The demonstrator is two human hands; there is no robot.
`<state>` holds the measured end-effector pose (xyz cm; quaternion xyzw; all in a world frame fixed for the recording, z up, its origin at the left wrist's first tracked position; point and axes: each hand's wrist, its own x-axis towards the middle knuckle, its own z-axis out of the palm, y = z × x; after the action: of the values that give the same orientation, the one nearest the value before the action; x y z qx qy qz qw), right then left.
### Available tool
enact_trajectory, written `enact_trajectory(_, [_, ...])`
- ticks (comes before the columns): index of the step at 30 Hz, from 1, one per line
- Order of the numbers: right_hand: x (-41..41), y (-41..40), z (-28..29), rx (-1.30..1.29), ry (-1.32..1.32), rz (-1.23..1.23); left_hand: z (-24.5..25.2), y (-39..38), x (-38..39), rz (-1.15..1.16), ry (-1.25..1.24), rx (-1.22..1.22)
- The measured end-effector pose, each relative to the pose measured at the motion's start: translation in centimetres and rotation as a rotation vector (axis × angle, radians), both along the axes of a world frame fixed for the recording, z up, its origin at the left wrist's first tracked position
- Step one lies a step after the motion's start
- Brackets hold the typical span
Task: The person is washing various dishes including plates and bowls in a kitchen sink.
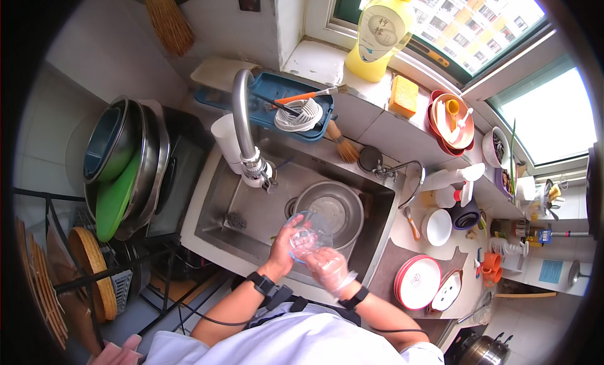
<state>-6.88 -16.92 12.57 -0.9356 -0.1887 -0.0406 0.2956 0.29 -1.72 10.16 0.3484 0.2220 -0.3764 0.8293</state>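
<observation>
My left hand (283,247) grips the side of a clear glass bowl (317,228) above the steel sink. My right hand (328,269), in a thin clear plastic glove, is at the bowl's near rim with its fingers curled; whether it grips the rim is hard to tell. Beneath and behind the bowl, a round metal basin (347,209) rests in the sink (269,176). A steel scouring pad (235,220) lies in the sink's left part. The curved faucet (241,115) stands over the far left edge.
On the right counter are stacked red-rimmed plates (417,282), a white bowl (436,227), a peeler (412,223) and spray bottles. A blue tray (283,89) lies behind the sink. Yellow dish soap (380,39) and a sponge (403,96) stand on the sill. Metal bowls (151,167) lean at left.
</observation>
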Motion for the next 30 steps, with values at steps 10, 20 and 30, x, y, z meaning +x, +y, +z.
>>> enact_trajectory(10, [0.8,-0.6,0.9,0.039,-0.026,0.056,-0.4,0.8,0.4,-0.078,0.046,-0.137])
enact_trajectory(20, [0.8,-3.2,-2.1,1.726,0.930,-0.607,-0.5,1.0,0.9,-0.310,-0.024,0.203])
enact_trajectory(30, [0.1,-4.2,-3.3,2.223,1.034,-0.677,1.2,1.5,1.5,-0.376,-0.270,0.218])
